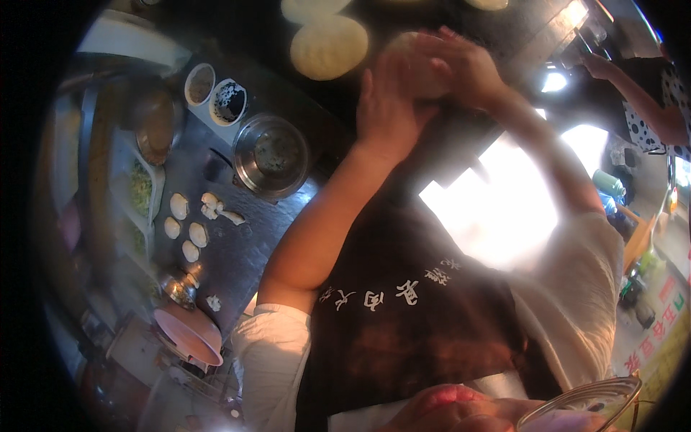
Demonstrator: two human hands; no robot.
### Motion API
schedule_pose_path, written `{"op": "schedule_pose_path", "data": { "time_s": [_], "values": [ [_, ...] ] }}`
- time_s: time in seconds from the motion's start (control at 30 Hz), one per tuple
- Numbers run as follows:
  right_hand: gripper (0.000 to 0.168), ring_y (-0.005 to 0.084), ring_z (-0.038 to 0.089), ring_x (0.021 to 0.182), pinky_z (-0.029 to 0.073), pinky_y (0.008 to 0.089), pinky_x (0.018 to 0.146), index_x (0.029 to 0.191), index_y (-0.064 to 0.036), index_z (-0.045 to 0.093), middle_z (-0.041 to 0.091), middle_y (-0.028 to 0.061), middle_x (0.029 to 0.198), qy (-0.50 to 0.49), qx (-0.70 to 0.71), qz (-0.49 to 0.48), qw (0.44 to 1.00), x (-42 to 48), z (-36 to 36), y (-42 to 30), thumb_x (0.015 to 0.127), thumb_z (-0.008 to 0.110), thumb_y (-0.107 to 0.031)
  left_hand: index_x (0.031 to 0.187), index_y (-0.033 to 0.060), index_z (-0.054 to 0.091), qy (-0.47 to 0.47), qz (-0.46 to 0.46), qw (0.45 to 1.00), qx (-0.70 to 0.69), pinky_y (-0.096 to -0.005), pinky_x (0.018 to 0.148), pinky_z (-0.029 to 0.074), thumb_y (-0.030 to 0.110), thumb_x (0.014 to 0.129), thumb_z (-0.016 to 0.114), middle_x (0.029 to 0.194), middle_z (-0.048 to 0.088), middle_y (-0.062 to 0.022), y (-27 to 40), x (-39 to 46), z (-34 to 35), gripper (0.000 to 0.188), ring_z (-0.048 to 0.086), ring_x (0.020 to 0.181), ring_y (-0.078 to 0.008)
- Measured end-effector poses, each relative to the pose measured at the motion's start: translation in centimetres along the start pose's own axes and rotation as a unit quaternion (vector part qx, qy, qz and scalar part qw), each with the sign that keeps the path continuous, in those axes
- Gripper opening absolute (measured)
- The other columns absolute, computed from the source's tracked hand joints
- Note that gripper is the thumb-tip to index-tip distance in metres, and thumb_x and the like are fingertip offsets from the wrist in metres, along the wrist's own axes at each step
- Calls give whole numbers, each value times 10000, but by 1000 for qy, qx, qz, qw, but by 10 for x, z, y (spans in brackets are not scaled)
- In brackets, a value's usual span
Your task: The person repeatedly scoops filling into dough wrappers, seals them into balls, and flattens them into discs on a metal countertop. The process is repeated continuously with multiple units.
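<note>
Between my two hands is a pale, round, flat piece of dough (413, 51), blurred by motion. My left hand (387, 116) bears on its near left side, fingers pointing away from me. From the right my right hand (471, 70) reaches over it, and part of the dough is hidden behind the fingers. Both hands are above a dark flat surface that looks like a griddle (345, 102). Left of my hands a round flatbread (329, 48) lies on that surface, touching a second flatbread (313, 8) beyond it. Another flatbread (488, 3) shows at the top edge.
A steel bowl (243, 156), a white cup of dark seeds (228, 102) and another cup (200, 85) stand left. Several dough pieces (198, 235) lie on the metal worktop (253, 237), near a pink bowl (197, 337). Another person's arm (631, 89) is at the right.
</note>
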State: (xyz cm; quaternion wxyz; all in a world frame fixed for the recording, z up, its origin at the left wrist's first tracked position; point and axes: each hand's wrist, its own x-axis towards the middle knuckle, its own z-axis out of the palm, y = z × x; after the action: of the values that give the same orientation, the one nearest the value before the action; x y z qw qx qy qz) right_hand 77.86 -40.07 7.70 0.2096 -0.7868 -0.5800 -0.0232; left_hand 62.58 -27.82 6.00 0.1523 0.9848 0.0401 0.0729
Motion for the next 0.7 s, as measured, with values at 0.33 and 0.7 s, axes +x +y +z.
{"op": "schedule_pose_path", "data": {
  "time_s": [0.33, 0.7],
  "values": [
    [498, 219, 228, 1438, 144, 464, 1191, 1458, -232, 352, 259, 23, 1556, -53, -37, 49, 997, -25, -12, 19, 978, 483, -243, 1337, 39, 505, 85, 52, 994, -38, -541, 1118, 216, 375, 955, 519, 1379, 508, -156, -43, -5, -44, 509, 436, 1314, -318],
    [545, 229, 225, 1439, 162, 449, 1194, 1460, -177, 359, 294, 31, 1541, -53, -60, 58, 995, -49, -12, -18, 944, 525, -230, 1291, -16, 498, 118, -542, 828, -88, -412, 908, 477, 252, 867, 657, 1123, 577, -231, -236, -237, -41, 526, 595, 1039, -356]
  ]
}}
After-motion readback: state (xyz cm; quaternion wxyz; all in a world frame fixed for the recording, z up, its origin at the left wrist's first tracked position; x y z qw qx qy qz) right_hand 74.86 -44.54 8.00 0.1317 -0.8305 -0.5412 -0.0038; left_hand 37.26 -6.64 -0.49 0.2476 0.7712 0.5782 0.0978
